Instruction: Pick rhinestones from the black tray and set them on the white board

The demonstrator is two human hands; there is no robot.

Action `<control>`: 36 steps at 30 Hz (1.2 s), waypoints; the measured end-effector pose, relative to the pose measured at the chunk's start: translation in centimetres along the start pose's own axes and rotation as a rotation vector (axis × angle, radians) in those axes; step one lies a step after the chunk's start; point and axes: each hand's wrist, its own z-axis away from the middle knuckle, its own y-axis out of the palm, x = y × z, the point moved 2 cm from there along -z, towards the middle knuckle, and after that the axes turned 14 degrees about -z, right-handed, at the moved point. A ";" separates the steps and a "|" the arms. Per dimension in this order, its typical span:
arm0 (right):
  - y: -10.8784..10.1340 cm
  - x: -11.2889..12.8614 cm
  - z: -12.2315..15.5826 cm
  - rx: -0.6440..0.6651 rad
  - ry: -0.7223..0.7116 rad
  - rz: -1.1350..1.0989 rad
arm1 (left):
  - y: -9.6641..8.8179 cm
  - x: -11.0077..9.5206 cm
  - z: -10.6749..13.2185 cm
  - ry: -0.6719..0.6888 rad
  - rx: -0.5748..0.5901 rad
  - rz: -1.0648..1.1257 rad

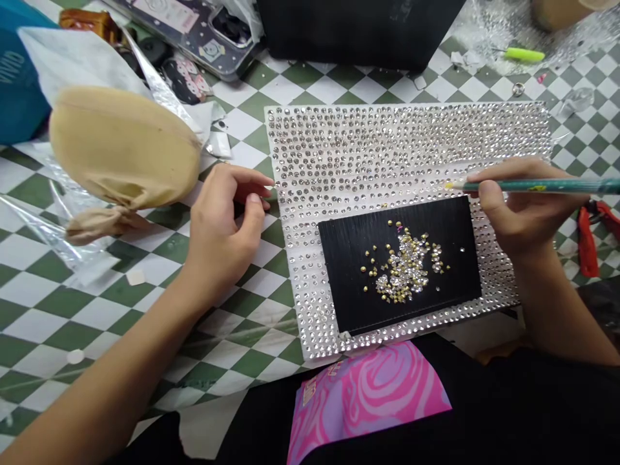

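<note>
My right hand [520,203] grips a green wax-tipped picker pencil [537,186], its pale yellow tip over the upper right part of a white board [368,184]. Rows of clear rhinestones cover most of that board, with a pale strip between some rows. On the board's lower half lies a black rectangular tray [349,284], tilted slightly. A loose heap of rhinestones [407,268] sits on it, some with gold backs up. My left hand [225,223] rests beside the board's left edge, fingers loosely curled and thumb apart, holding nothing.
A knotted tan bundle [126,145] lies left on foil wrapping. Behind are a phone in a clear case [203,32] and a black box [358,32]. Red-handled pliers [588,248] lie right; a yellow-green tool [524,55] is at the back. The tablecloth [252,284] is checkered.
</note>
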 end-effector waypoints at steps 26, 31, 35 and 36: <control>1.2 4.0 3.2 0.239 0.167 -0.254 | 0.2 0.1 0.0 -0.042 -0.004 0.045; 1.1 4.0 2.9 0.118 0.192 -0.316 | 0.0 0.1 0.0 -0.039 0.003 0.048; -0.1 2.6 1.4 -0.115 0.121 -0.193 | 0.0 -0.1 0.0 -0.035 0.000 0.043; -0.4 2.0 0.9 -0.144 0.078 -0.153 | -0.1 -0.2 0.0 -0.035 -0.001 0.042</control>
